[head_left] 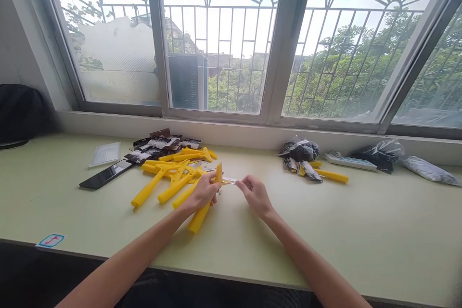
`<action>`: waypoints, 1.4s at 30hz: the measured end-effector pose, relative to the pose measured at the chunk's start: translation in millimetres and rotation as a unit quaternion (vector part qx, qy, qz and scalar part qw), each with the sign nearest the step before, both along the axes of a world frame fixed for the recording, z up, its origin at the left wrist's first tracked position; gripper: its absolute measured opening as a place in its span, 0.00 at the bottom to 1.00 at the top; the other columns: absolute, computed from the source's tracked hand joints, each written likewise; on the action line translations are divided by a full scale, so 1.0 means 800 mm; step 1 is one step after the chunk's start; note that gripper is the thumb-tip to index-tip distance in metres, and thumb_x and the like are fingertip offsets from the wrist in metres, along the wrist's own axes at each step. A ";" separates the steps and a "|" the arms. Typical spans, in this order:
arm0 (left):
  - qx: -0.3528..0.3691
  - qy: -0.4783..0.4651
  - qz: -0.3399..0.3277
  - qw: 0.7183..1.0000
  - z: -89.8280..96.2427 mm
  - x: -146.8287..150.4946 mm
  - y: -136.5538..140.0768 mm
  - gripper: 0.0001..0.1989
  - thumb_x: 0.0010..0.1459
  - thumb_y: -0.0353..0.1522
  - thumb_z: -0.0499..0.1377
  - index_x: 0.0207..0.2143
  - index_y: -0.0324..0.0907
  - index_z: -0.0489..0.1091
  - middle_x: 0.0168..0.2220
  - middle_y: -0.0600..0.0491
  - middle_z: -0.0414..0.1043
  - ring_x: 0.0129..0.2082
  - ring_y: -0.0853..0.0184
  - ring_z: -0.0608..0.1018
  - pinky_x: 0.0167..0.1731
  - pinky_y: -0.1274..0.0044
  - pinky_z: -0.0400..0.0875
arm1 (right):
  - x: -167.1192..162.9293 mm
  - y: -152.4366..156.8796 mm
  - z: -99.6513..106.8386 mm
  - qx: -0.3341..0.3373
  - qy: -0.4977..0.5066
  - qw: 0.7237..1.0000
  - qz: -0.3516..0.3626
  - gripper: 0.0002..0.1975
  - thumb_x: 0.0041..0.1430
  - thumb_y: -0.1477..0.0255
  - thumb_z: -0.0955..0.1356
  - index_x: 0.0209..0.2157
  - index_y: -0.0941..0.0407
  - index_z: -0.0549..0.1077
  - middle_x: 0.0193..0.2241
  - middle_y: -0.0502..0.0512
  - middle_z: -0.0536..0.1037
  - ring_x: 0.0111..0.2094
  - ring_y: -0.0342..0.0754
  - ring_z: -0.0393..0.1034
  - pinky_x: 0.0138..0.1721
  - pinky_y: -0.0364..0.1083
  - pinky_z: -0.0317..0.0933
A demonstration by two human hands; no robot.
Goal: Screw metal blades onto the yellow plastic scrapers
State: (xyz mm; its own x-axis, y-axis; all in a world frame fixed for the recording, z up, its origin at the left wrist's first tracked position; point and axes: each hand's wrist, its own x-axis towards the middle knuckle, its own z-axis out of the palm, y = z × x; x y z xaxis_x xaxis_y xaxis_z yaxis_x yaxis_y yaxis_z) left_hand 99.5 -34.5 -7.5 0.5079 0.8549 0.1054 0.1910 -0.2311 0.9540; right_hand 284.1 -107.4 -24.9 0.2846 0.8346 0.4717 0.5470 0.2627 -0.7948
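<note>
My left hand [204, 193] is closed around a yellow plastic scraper [199, 220], whose handle slants down toward the table's front edge. Its upright head shows above my fingers. From the other side, my right hand [255, 195] pinches a thin, flat metal blade [230, 180] that reaches to the scraper's head. Whether the blade sits inside the head or only touches it, I cannot tell. Just left of my hands lie several more yellow scrapers [147, 191] in a loose heap. A tiny dark bit [220, 193] shows beneath the held scraper.
Black-and-white packets [162, 142] are piled behind the scrapers. To their left lie a black phone [106, 175] and a clear flat case [104, 154]. At the back right are bagged dark items [300, 149], another yellow handle [330, 175], a white power strip [350, 161] and a plastic packet [431, 170].
</note>
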 end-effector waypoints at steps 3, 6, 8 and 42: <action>-0.015 -0.001 0.010 1.000 -0.001 0.000 0.002 0.29 0.53 0.28 0.57 0.59 0.37 0.68 0.23 0.61 0.62 0.11 0.74 0.68 0.11 0.82 0.63 | -0.004 0.000 -0.001 0.031 -0.017 0.999 -0.002 0.17 0.59 0.54 0.67 0.29 0.54 0.70 0.31 0.53 0.71 0.30 0.47 0.63 0.32 0.45 0.59; -0.023 -0.006 0.024 0.999 0.001 -0.001 0.001 0.31 0.53 0.28 0.57 0.61 0.38 0.66 0.23 0.62 0.62 0.11 0.75 0.68 0.12 0.83 0.63 | -0.008 -0.001 -0.004 0.009 -0.028 0.999 -0.019 0.19 0.63 0.52 0.65 0.30 0.53 0.68 0.25 0.50 0.69 0.26 0.47 0.61 0.30 0.45 0.56; -0.026 -0.009 0.025 0.999 0.003 -0.001 -0.001 0.31 0.53 0.28 0.57 0.61 0.38 0.66 0.23 0.62 0.62 0.11 0.75 0.68 0.11 0.83 0.63 | -0.008 -0.002 -0.005 -0.020 -0.041 0.999 -0.021 0.22 0.66 0.50 0.61 0.27 0.53 0.66 0.19 0.47 0.65 0.22 0.46 0.57 0.27 0.45 0.51; -0.007 -0.047 0.008 0.999 0.016 0.000 -0.017 0.30 0.54 0.29 0.57 0.60 0.35 0.67 0.19 0.62 0.61 0.12 0.74 0.67 0.12 0.83 0.62 | 0.003 -0.008 0.011 -0.015 0.045 0.999 0.013 0.26 0.58 0.46 0.67 0.22 0.55 0.69 0.19 0.48 0.66 0.22 0.44 0.57 0.25 0.44 0.51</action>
State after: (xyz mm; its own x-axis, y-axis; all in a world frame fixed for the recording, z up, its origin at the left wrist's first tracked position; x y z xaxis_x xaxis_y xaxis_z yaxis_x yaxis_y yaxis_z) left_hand 99.4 -48.1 5.2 0.4832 0.8644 0.1393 0.1039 -0.2147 0.9711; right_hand 286.3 -113.7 -15.8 0.3033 0.8554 0.4199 0.4665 0.2510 -0.8482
